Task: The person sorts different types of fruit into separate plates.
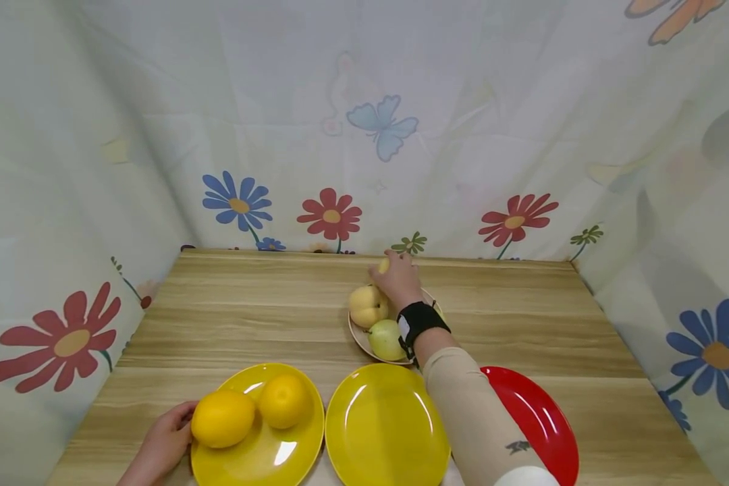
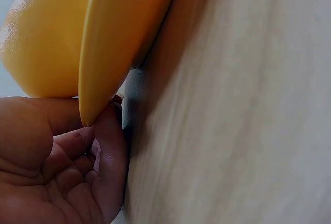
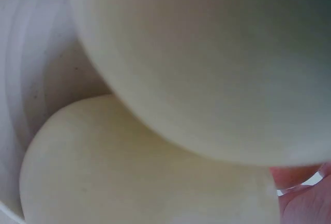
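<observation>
My left hand pinches the rim of the left yellow plate, thumb above and fingers beneath in the left wrist view. On that plate lie a lemon-shaped yellow fruit, close to the hand, and a rounder orange. At the far side of a shallow pale bowl, my right hand grips a pale yellow fruit, mostly hidden by the fingers. Nearer in the bowl are a pale yellow pear and a greenish pear. The right wrist view shows large pale fruits close up.
A second yellow plate stands in the middle, beside the left one. A red plate lies to the right, partly covered by my right forearm. Behind the wooden table hangs a flowered curtain.
</observation>
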Demonstrator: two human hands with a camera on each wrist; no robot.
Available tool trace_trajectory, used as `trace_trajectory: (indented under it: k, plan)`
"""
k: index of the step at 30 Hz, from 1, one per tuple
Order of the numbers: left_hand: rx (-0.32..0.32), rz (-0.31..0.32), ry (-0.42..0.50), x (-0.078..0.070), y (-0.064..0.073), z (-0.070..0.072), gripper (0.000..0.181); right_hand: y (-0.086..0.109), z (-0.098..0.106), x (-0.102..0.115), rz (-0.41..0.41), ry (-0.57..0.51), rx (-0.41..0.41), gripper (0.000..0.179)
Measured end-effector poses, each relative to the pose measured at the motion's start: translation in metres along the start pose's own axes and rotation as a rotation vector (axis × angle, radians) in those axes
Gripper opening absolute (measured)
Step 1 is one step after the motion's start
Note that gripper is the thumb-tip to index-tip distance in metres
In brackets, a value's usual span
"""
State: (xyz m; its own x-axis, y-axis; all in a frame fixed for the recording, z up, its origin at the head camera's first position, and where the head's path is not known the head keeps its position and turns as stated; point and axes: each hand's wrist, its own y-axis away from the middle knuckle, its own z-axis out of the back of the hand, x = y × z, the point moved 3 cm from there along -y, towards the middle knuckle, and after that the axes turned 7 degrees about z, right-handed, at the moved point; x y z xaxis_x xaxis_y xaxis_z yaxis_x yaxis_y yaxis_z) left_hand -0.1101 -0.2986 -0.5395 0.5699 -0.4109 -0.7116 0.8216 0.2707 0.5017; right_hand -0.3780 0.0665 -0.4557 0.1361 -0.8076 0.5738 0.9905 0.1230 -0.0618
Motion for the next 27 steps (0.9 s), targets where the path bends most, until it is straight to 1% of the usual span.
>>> trace_trajectory:
  k: [3,11,19,27]
  plan:
    - [-0.002,0.006,0.003,0.0,0.0,0.0,0.034,0.0,-0.001,0.0,0.024,-0.025,-0.004,0.063]
    - [0.001,0.011,0.015,-0.001,0.002,0.0,0.033,-0.001,-0.008,-0.001,0.036,0.017,-0.025,0.058]
    - [-0.01,0.007,-0.004,-0.002,0.003,0.0,0.034,-0.001,-0.01,-0.002,0.061,0.019,-0.053,0.054]
    - [-0.007,0.009,-0.003,-0.002,0.002,0.0,0.034,-0.001,-0.012,-0.003,0.046,0.038,-0.032,0.052]
